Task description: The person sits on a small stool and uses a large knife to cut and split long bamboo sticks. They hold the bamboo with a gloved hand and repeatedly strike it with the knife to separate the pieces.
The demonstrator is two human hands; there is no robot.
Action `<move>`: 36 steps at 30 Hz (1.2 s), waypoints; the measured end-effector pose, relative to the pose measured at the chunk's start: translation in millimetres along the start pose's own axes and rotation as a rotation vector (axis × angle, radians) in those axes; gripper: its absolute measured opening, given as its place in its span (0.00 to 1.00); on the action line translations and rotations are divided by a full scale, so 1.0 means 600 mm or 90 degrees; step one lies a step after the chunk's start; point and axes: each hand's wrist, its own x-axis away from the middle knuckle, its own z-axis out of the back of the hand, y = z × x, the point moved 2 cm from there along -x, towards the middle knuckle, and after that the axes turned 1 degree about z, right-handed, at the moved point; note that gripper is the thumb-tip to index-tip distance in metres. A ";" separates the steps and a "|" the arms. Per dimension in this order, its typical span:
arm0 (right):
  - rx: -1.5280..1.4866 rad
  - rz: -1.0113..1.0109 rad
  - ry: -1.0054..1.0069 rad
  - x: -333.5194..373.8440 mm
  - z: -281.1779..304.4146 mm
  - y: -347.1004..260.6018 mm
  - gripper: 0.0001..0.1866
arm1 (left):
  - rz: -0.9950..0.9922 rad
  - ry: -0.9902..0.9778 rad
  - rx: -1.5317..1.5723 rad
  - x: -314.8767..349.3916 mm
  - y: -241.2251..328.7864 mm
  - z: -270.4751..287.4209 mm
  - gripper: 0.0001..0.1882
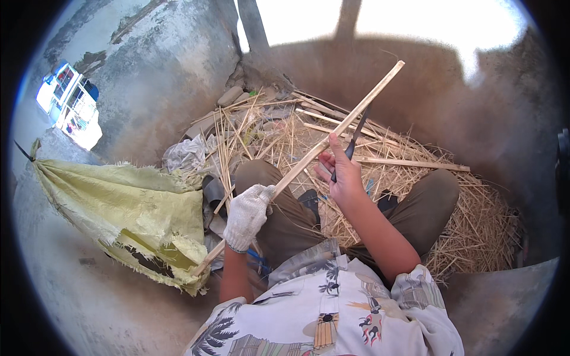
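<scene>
A long pale split bamboo strip (310, 155) slants across in front of me, its far end up at the right, its lower end beside a torn yellow sack. My left hand (247, 217), in a white knitted glove, is closed around the strip's lower part. Bare, my right hand (344, 173) grips the dark handle of a knife (349, 151), with the thumb up against the strip. The narrow dark blade points up and away, just right of the strip. The glove hides part of the strip.
Shavings and thin splints (475, 222) cover the floor around my bent legs. Several longer strips (409, 162) lie beyond my right hand. On the left, a torn yellow sack (148, 196) hangs by a whitish crumpled cloth (185, 153). Rough walls (409, 77) stand close around.
</scene>
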 end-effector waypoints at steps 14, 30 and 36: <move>-0.303 0.117 -0.016 -0.094 0.059 -0.280 0.07 | -0.399 -0.187 -0.394 -0.013 0.049 -0.016 0.15; -0.530 0.215 -0.061 -0.111 0.203 -0.404 0.13 | -0.110 -0.010 -0.311 -0.036 0.006 0.178 0.54; -0.564 0.212 -0.108 -0.138 0.259 -0.439 0.14 | -0.066 -0.452 0.804 0.049 -0.047 -0.074 0.50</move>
